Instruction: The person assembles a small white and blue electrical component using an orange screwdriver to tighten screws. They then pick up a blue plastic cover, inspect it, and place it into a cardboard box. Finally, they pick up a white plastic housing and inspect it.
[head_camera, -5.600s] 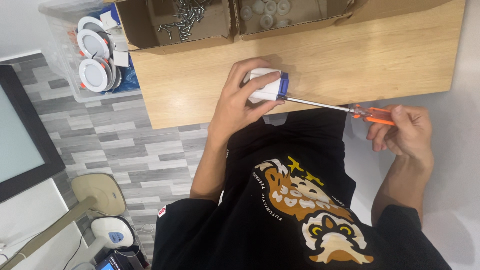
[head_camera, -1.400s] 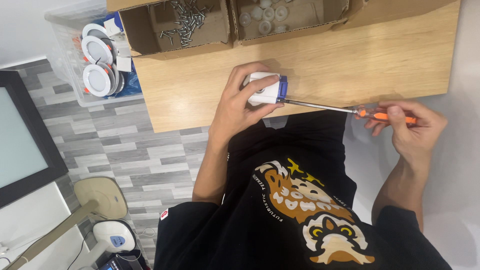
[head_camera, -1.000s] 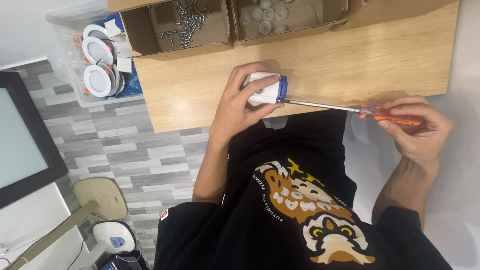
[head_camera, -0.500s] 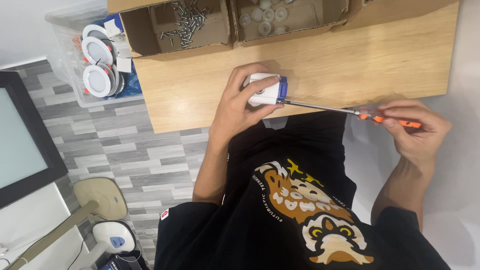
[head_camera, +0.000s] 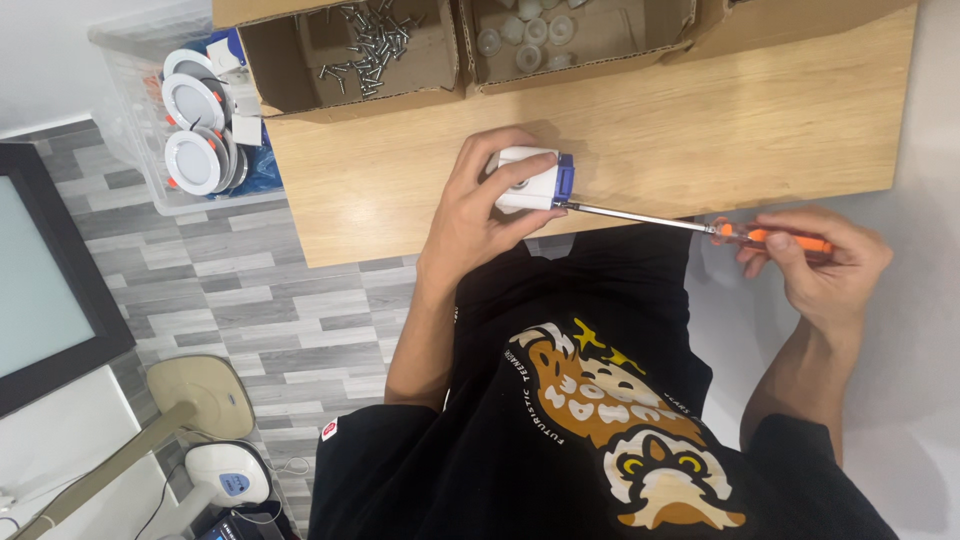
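My left hand (head_camera: 478, 215) wrapped round a white box (head_camera: 527, 180) with a blue end, my right hand (head_camera: 820, 265) pinching an orange screwdriver (head_camera: 700, 226), brown cardboard box (head_camera: 345, 62) of screws at the table's far edge.

The left hand (head_camera: 478, 215) covers much of the white and blue plastic box (head_camera: 530, 180), and the screwdriver (head_camera: 700, 228) tip vanishes against its blue end. The right hand (head_camera: 825, 265) hides most of the orange handle. Both far cardboard boxes (head_camera: 350, 50) are cut by the frame's top edge.

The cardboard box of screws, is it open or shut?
Open: the cardboard box has its flaps spread, and loose screws show inside.
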